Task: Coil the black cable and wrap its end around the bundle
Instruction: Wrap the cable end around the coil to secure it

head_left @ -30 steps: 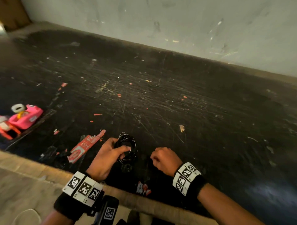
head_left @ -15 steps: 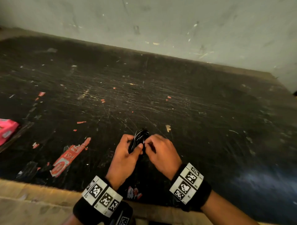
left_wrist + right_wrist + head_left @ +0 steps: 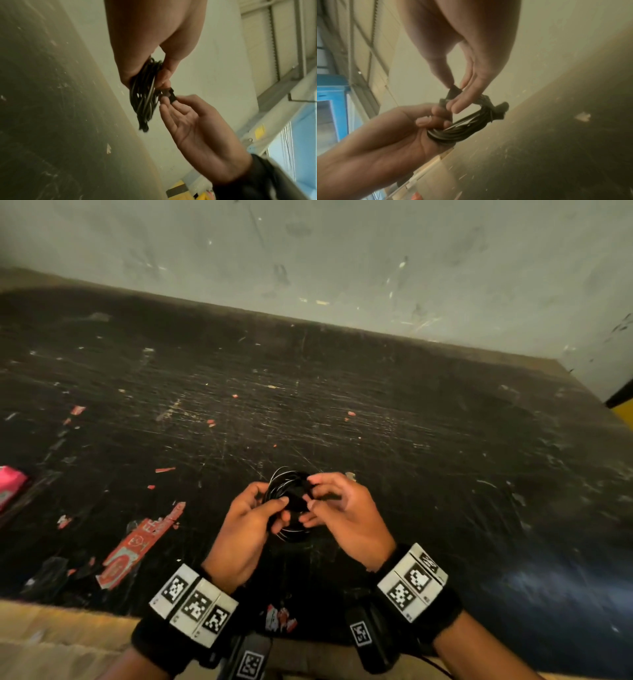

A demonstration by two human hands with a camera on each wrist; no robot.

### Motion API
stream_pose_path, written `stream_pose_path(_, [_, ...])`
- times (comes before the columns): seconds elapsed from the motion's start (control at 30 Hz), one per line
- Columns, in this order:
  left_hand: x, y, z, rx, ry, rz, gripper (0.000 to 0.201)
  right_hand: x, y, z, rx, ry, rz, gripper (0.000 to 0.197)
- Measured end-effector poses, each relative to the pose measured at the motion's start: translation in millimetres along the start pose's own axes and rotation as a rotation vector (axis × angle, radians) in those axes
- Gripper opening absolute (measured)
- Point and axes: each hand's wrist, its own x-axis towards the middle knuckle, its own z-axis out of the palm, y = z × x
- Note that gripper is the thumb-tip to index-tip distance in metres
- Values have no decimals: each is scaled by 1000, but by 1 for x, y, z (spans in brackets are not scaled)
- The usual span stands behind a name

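The black cable (image 3: 287, 494) is a small coil of several loops, held above the black table (image 3: 342, 412). My left hand (image 3: 255, 517) grips the coil's left side, fingers curled round the loops (image 3: 453, 129). My right hand (image 3: 330, 501) pinches the cable's end, a small black plug (image 3: 169, 95), between thumb and fingertips at the coil's right rim. In the right wrist view the plug end (image 3: 453, 92) sits in that pinch, and another dark connector (image 3: 500, 109) pokes out of the far side of the bundle (image 3: 145, 100).
A red torn label (image 3: 140, 546) is stuck to the table at the left, and a pink object (image 3: 10, 484) shows at the left edge. Small red scraps (image 3: 281, 616) lie by the wooden front edge (image 3: 51, 628). A grey wall (image 3: 342, 261) stands behind.
My right hand came in from the right, took the cable end and now pinches it at the coil. Both hands with the coil moved right and farther out.
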Motion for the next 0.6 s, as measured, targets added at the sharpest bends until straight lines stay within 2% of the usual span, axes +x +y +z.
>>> stream_pose_path(0.07, [3, 4, -2, -46, -34, -83, 11, -3, -4, -4, -59, -37, -42, 37])
stream_pose_path(0.13, [5, 7, -3, -76, -67, -143, 11, -5, -10, -7, -47, -97, -53, 37])
stream_pose_path(0.2, [8, 11, -4, -102, -99, -177, 12, -5, -15, -9, -53, -162, -65, 30])
stream_pose_path(0.33, [12, 20, -2, -76, -143, -204, 10, -2, -21, -13, -268, -162, -184, 15])
stream_pose_path(0.43, [14, 25, 0, 39, -100, -134, 15, 1, -27, -19, -351, -158, -170, 11])
stream_pose_path(0.53, [17, 31, 1, 274, -29, -6, 24, 8, -31, -27, -626, -181, -333, 10])
stream_pose_path(0.6, [19, 36, 2, 391, -44, 15, 28, 12, -31, -26, -794, -221, -443, 11])
